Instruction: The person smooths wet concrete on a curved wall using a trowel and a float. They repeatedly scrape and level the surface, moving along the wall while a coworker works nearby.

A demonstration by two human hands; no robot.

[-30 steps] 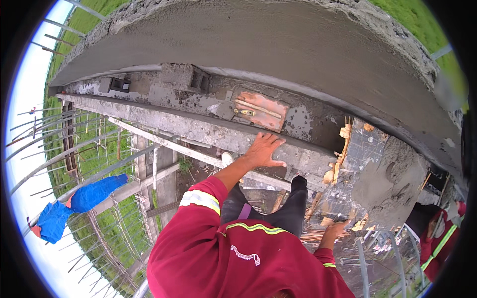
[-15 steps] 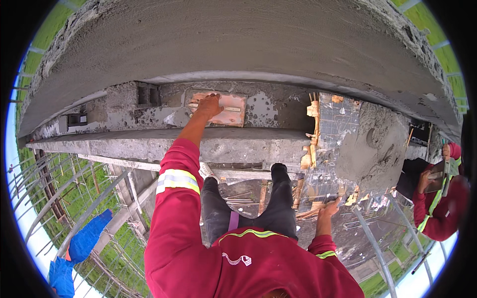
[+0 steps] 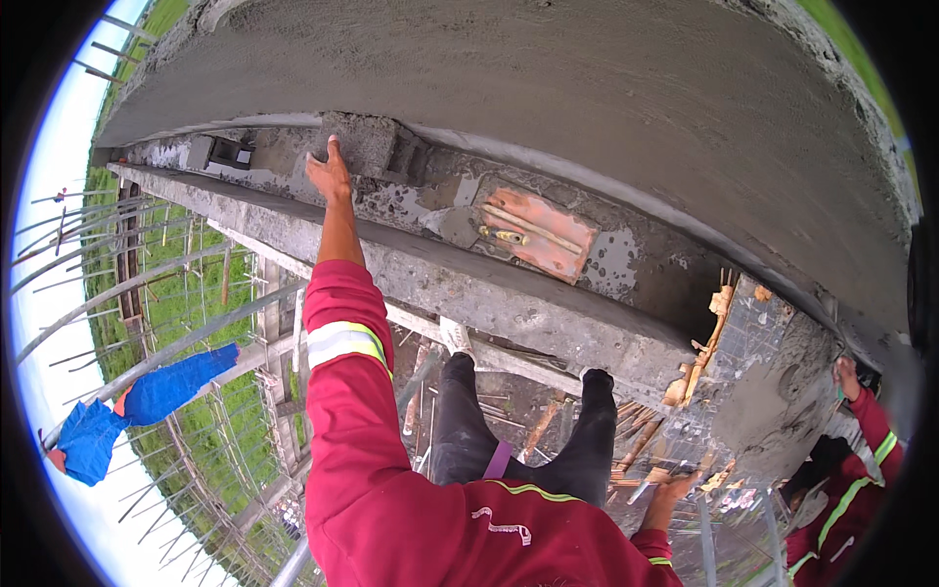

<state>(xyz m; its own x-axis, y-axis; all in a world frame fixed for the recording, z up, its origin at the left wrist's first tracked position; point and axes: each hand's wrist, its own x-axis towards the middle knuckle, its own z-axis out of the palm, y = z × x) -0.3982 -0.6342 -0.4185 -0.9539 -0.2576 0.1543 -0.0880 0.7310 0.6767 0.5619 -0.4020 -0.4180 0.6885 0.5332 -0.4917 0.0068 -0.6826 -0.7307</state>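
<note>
My left hand (image 3: 331, 174) reaches out at the near side of a rough concrete block (image 3: 362, 145), fingers apart and nothing in them; whether it touches the block I cannot tell. To its right, a reddish plastering float (image 3: 562, 217) with a long wooden handle lies on the mortar-spattered ledge (image 3: 626, 256). A small yellow-and-dark tool (image 3: 503, 235) rests on it beside the handle. Low on the right, my right hand (image 3: 675, 486) is at the near edge of a mortar-covered board (image 3: 748, 338), its visible fingers stretched out.
A freshly rendered wall (image 3: 548, 88) curves along the far side. A concrete beam (image 3: 469, 284) runs before my legs. Scaffold poles (image 3: 186, 338) and blue cloth (image 3: 181, 386) are at left, with a drop below. A co-worker in a red sleeve (image 3: 871, 421) stands close at right.
My left hand has come off the float and moved left to the concrete block. The view has turned, so the ledge now slants down to the right. My right hand stays by the board's edge.
</note>
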